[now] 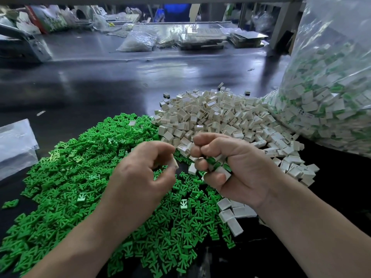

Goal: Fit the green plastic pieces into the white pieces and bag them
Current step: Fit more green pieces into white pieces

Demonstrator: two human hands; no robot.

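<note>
Head view: the left hand (144, 173) curls its fingers and pinches 1 small white rectangular plastic piece (175, 163) between thumb and fingertips. The piece's long axis stands nearly upright in the picture, its lower end leaning a little to the right. The right hand (239, 167), just beside it, is clenched round a handful of white pieces with green inserts (217, 166), which point several ways; how many it holds cannot be told.

Both hands hover over the meeting line of 2 heaps on the dark glossy table (100, 81). To the left and near side is a wide heap of flat bright green fork-shaped plastic pieces (76, 177). Behind and to the right is a heap of hollow off-white box-shaped plastic pieces (210, 115). Pieces in both heaps lie in every direction.

A tall clear plastic bag (331, 81) at the far right is packed with white pieces showing green; a printed mark on it is too small to read. A crumpled clear plastic sheet (16, 145) lies at the left edge.
</note>
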